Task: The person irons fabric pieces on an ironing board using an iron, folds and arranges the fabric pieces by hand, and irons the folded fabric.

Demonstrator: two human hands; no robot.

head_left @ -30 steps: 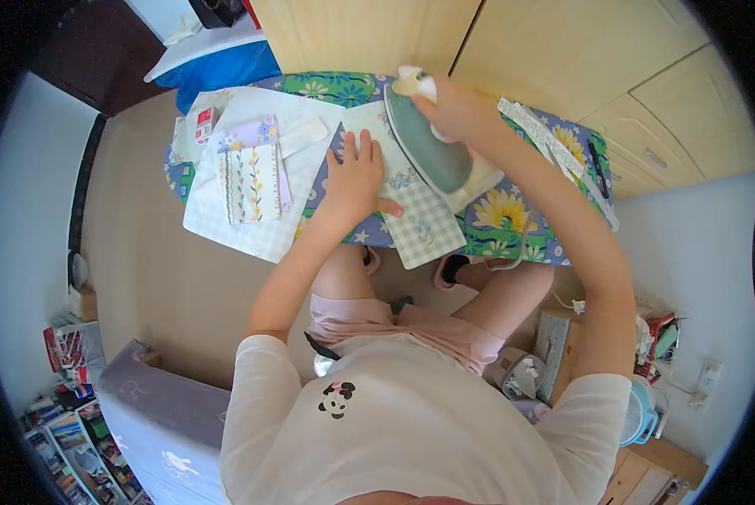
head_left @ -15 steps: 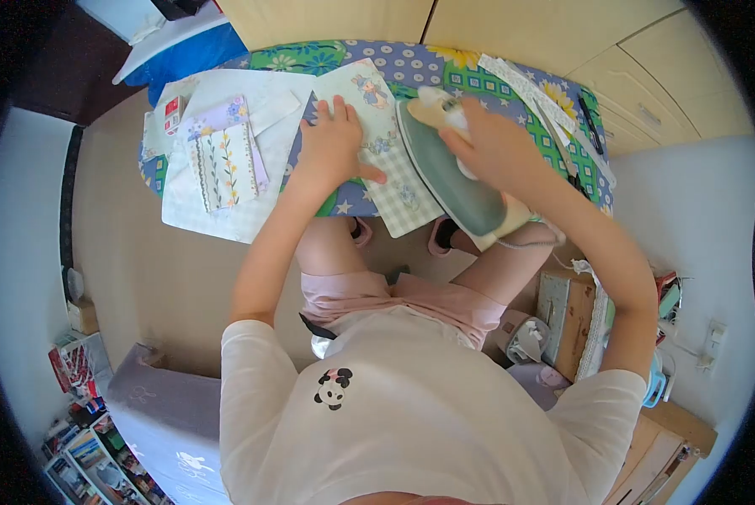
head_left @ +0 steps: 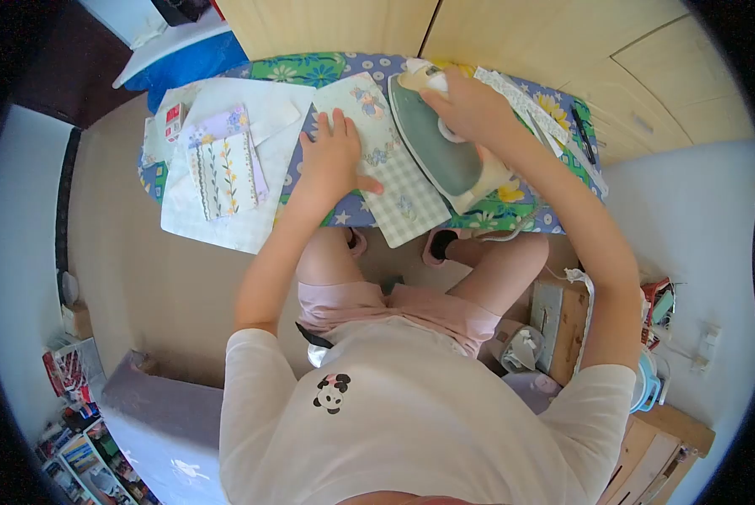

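A clothes iron (head_left: 445, 156) with a green body and cream ends rests along the right edge of a printed fabric piece (head_left: 403, 195). My right hand (head_left: 472, 108) is wrapped round the iron's white handle. The fabric has small animal and flower prints and a green gingham lower part that hangs past the front edge. On its left edge lies my left hand (head_left: 334, 160), flat with fingers spread. Beneath is a patterned ironing board (head_left: 344, 217) with stars and flowers. Left of that hand are white sheets (head_left: 184, 206) bearing a flower-embroidered cloth (head_left: 224, 175).
A small red and white box (head_left: 174, 122) stands at the far left. Paper strips (head_left: 529, 105), a ruler (head_left: 586, 164) and a black pen (head_left: 584, 135) lie at the right. Pale cabinets (head_left: 546, 34) rise behind. The iron's cord (head_left: 512, 231) trails over the front edge.
The iron has moved slightly away from me and to the left, with my right hand still round its handle. My left hand stays on the fabric, almost unmoved.
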